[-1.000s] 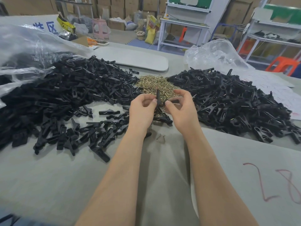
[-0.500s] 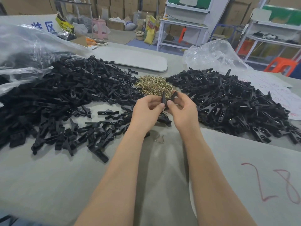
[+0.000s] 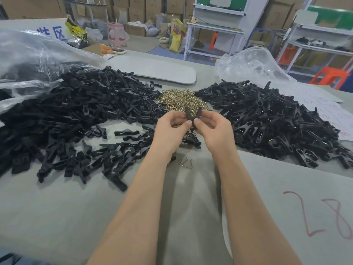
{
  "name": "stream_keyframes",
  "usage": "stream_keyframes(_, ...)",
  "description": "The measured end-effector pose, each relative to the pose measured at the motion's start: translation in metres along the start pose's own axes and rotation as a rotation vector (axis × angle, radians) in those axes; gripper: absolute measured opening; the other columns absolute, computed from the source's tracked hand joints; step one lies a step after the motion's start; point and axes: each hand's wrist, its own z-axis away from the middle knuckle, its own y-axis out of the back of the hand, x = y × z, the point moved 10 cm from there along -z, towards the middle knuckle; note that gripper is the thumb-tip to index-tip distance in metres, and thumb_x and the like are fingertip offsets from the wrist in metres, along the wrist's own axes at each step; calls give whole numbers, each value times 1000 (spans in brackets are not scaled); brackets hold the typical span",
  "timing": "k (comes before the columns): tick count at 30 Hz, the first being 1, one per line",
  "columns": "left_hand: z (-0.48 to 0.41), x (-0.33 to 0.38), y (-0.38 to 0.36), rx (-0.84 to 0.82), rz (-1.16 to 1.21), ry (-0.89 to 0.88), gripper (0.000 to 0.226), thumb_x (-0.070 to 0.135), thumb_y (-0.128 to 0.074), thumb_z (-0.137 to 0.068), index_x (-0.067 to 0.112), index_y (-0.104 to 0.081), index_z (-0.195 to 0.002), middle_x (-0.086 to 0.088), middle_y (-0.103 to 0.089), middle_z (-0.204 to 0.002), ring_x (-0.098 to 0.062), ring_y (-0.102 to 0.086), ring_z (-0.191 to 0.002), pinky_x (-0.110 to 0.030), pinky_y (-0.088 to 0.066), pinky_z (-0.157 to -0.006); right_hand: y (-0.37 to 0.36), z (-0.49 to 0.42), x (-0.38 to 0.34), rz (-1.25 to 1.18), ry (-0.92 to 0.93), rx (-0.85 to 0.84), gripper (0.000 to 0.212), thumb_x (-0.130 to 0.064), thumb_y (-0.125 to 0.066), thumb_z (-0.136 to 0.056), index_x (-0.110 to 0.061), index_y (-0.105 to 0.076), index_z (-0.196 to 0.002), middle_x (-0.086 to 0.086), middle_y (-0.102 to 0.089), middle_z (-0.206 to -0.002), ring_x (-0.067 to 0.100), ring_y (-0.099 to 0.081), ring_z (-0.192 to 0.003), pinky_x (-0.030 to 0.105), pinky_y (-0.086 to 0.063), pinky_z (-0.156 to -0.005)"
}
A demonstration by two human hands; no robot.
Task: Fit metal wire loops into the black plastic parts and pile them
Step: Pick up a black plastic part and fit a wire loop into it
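Midway | left grip and right grip both pinch one V-shaped black clip above the wire loop pile | right heap looks fitted, bigger left heap apparently unfitted | stray wire loop on surface | much left

Far beyond the left hand, cardboard boxes are stacked against the back wall, with a pink stool and a yellow sack in front of them. Beyond the right hand stands a white work station with a green board. Further right are a white rack and an orange stool. Even light falls on the grey bench.
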Motion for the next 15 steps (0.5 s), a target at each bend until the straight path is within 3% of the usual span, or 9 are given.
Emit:
stream_keyframes(7, -1, -2, -1, -21, 16, 2, 17, 8, -64, -88, 11, -62, -104, -9, -70, -101, -21, -65, -101, -43, -46, -100, -1, 2, 11, -177, -103, -60, 16, -3, -59, -90, -19, -62, -89, 1, -68, -88, 10, -66, -83, 18, -55, -73)
stream_keyframes(12, -3, -6, -2, -37, 30, 22, 11, 11, -64, -89, 19, -63, -96, -7, -71, -98, -21, -66, -100, -44, -49, -97, -3, 2, 14, -235, -142, -65, 12, -4, -59, -91, -15, -62, -89, 6, -67, -89, 14, -66, -84, 17, -55, -70)
stream_keyframes(15, -4, -6, -2, -33, 0, 4, 17, 9, -62, -89, 11, -66, -106, -10, -71, -99, -22, -66, -99, -43, -49, -97, -4, 2, 19, -282, -184, -62, 6, -5, -60, -90, -11, -60, -91, 8, -65, -89, 11, -66, -79, 16, -55, -68)
